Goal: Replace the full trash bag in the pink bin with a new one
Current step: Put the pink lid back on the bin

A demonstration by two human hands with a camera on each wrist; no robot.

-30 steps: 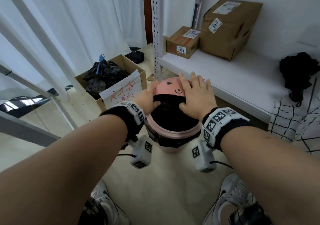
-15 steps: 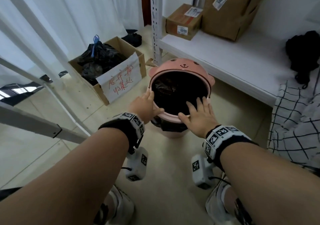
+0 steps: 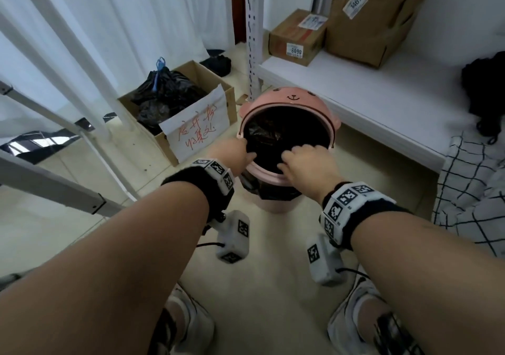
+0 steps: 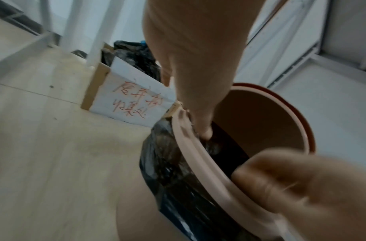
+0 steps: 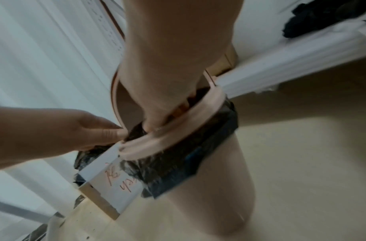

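The pink bin stands on the floor with its bear-face lid tipped back. A full black trash bag lines it, and its edge hangs out under a pink retaining ring round the mouth. My left hand is at the left side of the ring; in the left wrist view a finger hooks down inside it. My right hand grips the near side, fingers curled over the ring above the bag's overhang.
A cardboard box with tied black bags and a handwritten paper sign sits left of the bin. A white shelf with two parcels runs close behind on the right, its upright post behind the bin. My shoes are below.
The lid, closed under both palms a second ago, now stands open. Both hands have come back to the bin's mouth, and their fingers have curled over the ring.
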